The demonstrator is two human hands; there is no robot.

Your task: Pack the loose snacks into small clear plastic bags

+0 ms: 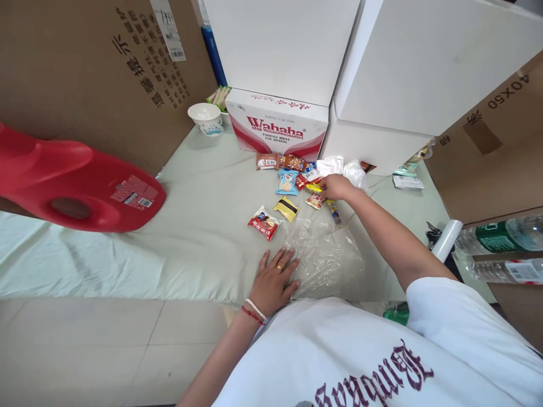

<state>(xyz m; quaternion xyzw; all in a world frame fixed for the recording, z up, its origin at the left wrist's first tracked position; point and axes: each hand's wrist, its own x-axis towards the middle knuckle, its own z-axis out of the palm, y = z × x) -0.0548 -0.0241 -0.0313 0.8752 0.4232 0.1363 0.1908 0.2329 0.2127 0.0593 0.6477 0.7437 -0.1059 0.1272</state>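
My left hand lies flat and open near the table's front edge, fingers apart, its fingertips by a clear plastic bag. At the snack pile, my right hand has its fingers closed on a small yellow snack packet. Around it lie a blue snack packet, a red-and-cream packet and a narrow dark packet. Closer to my left hand are a yellow packet with a black band and a red-and-white snack packet. Brown packets sit behind.
A white Wahaha carton stands at the back beside a paper cup. To the left is a large red jug. Plastic bottles and a white roll lie at right. Crumpled clear plastic rests behind my right hand.
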